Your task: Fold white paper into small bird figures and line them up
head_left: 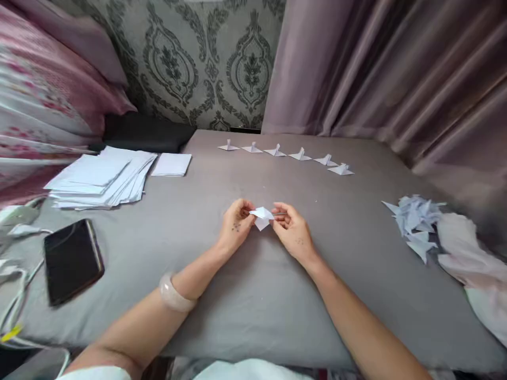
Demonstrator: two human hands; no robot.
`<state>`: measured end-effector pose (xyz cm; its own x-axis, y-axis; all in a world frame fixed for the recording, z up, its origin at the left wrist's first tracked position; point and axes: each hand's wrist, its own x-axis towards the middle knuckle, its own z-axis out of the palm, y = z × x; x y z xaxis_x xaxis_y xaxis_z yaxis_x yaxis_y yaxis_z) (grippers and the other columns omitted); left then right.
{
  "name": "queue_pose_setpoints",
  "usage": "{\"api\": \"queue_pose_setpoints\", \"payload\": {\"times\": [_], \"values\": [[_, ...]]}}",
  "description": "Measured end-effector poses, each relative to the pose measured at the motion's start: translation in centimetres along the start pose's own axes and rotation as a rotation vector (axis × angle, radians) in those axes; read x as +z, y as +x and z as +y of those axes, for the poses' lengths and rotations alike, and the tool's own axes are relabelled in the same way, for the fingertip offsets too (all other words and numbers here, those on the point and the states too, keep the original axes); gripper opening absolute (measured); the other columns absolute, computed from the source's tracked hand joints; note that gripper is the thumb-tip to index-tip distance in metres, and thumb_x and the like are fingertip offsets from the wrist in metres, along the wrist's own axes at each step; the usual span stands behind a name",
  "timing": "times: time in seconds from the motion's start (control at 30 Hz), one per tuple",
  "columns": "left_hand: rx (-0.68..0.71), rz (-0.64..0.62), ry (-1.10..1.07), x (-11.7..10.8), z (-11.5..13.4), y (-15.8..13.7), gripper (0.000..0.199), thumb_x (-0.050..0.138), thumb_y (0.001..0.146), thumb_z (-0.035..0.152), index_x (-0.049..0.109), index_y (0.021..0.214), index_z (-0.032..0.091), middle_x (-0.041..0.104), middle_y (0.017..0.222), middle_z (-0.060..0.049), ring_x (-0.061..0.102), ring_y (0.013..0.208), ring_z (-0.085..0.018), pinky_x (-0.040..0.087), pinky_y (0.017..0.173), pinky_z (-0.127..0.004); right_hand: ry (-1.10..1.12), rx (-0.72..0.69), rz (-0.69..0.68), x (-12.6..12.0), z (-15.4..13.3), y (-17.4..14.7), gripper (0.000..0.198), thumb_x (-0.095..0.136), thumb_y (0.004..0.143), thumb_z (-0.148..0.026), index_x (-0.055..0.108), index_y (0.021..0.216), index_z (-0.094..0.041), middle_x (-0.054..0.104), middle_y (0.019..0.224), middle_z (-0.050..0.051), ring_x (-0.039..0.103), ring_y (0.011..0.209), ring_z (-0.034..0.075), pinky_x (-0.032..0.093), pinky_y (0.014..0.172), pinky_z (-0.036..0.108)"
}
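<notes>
White clothing (249,370) shows closest to me in the head view, at the bottom edge, with the person's two bare forearms reaching forward from either side of it over a grey-covered table (336,306). On the left forearm I see a pale, thick bangle (174,295). Near the middle of the table, the left hand (236,222) has its thumb and fingertips closed on the left corner of a small folded white paper (262,215), and the right hand (293,232) pinches the right side of it the same way. A thin dark line shows at the right fingers, too small for me to make out. From my station I count six little folded paper figures (274,152) in a row beyond the hands, curving slightly nearer at the right end. Over to the left lie a loose stack of white sheets (99,177), a neater small stack (171,164) just beside it, and, nearer, a dark-screened phone (73,261) next to white cables (18,301). Off to the right I have a heap of folded paper pieces (418,216) against some crumpled pale material (463,243). Patterned wallpaper (214,58) and a mauve curtain (312,68) close off the far side.
</notes>
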<state>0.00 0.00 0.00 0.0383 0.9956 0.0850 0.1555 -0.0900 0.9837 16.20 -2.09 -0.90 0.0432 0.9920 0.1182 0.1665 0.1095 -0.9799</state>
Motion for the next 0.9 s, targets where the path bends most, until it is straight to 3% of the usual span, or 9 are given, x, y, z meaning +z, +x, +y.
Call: {"api": "queue_pose_setpoints", "payload": {"times": [0.13,0.33,0.5,0.63,0.8,0.9], "values": [[-0.059,0.057,-0.124,0.2,0.0,0.0,0.032,0.061,0.068,0.019,0.049,0.098,0.019,0.052,0.065,0.006,0.055,0.059,-0.011,0.04,0.054,-0.021,0.048,0.107,0.044,0.1,-0.3,0.3,0.035,0.067,0.071,-0.027,0.061,0.105,-0.019,0.067,0.098,0.007,0.064,0.079,0.013,0.054,0.075,0.029],[-0.044,0.025,-0.22,0.2,0.4,0.1,0.019,0.066,0.07,0.026,0.05,0.078,0.018,0.057,0.065,0.003,0.054,0.057,-0.01,0.042,0.056,-0.022,0.158,0.252,-0.036,0.1,-1.3,0.2,0.028,0.068,0.071,-0.033,0.063,0.094,-0.017,0.069,0.085,0.005,0.065,0.074,0.015,0.053,0.064,0.027],[0.037,-0.072,-0.042,0.1,0.8,-0.2,0.016,0.058,0.076,0.019,0.061,0.091,0.018,0.059,0.071,0.001,0.051,0.061,-0.01,0.041,0.058,-0.022,0.189,0.277,-0.038,0.2,-1.7,0.0,0.033,0.068,0.072,-0.035,0.061,0.099,-0.016,0.069,0.084,0.004,0.064,0.069,0.014,0.052,0.06,0.026],[0.073,-0.093,0.083,0.1,0.8,-0.2,0.015,0.058,0.076,0.019,0.066,0.089,0.019,0.064,0.086,-0.002,0.051,0.069,-0.012,0.041,0.062,-0.023,0.191,0.242,-0.048,0.2,-1.7,-0.1,0.035,0.069,0.073,-0.036,0.06,0.101,-0.017,0.067,0.08,0.002,0.063,0.069,0.013,0.052,0.06,0.026],[-0.025,-0.028,0.072,-0.1,0.9,0.0,0.014,0.063,0.078,0.031,0.065,0.079,0.017,0.063,0.074,0.0,0.048,0.06,-0.011,0.039,0.059,-0.023,0.184,0.24,-0.065,0.1,-1.8,-0.1,0.039,0.069,0.073,-0.036,0.057,0.106,-0.017,0.067,0.086,0.003,0.064,0.072,0.013,0.051,0.062,0.026],[-0.016,-0.024,0.024,-0.1,1.0,-0.1,0.015,0.061,0.079,0.031,0.061,0.077,0.016,0.06,0.072,0.001,0.048,0.061,-0.01,0.039,0.06,-0.022,0.184,0.252,-0.072,0.1,-2.1,-0.1,0.045,0.071,0.072,-0.035,0.055,0.11,-0.018,0.068,0.09,0.004,0.065,0.076,0.014,0.051,0.065,0.027]]}}
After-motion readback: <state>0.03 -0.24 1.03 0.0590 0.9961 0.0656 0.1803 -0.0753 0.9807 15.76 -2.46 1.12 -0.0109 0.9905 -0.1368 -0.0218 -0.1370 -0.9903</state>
